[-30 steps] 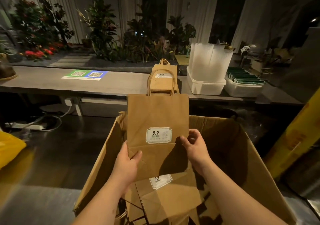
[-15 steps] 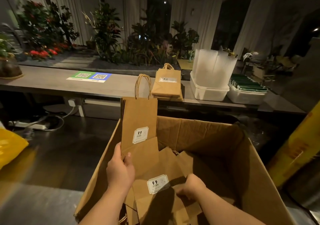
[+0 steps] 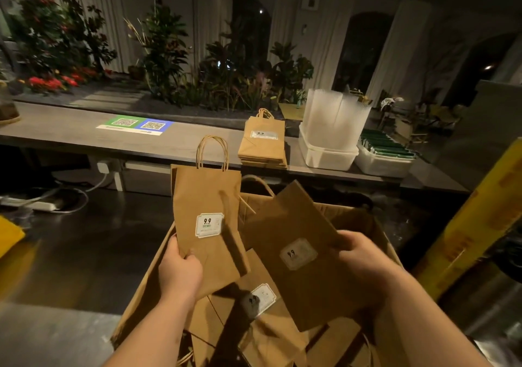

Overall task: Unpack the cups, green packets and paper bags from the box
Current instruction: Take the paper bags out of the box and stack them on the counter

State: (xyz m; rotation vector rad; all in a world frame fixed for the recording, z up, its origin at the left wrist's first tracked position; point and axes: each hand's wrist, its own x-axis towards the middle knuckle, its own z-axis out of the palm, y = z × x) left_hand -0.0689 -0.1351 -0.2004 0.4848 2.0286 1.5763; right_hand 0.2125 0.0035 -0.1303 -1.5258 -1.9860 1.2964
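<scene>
My left hand (image 3: 179,273) grips the bottom of an upright brown paper bag (image 3: 207,202) with a white "9.9" label, held above the left side of the open cardboard box (image 3: 141,296). My right hand (image 3: 364,256) holds a second flat paper bag (image 3: 293,242), tilted and lifted over the box. More flat paper bags (image 3: 260,301) lie loose inside the box. On the counter behind sit a stack of paper bags (image 3: 262,145), clear cups (image 3: 336,115) standing in a white tub (image 3: 324,156), and green packets (image 3: 387,145) in another white tub.
The long grey counter (image 3: 65,129) carries a green and blue QR-code sheet (image 3: 135,125). Plants and red flowers line the far side. A yellow post (image 3: 474,219) rises at the right. A power strip with cables (image 3: 42,204) lies on the dark floor at the left.
My right hand, down among the bags in the box before, has come up holding a second bag. The left hand keeps its bag upright at the box's left side.
</scene>
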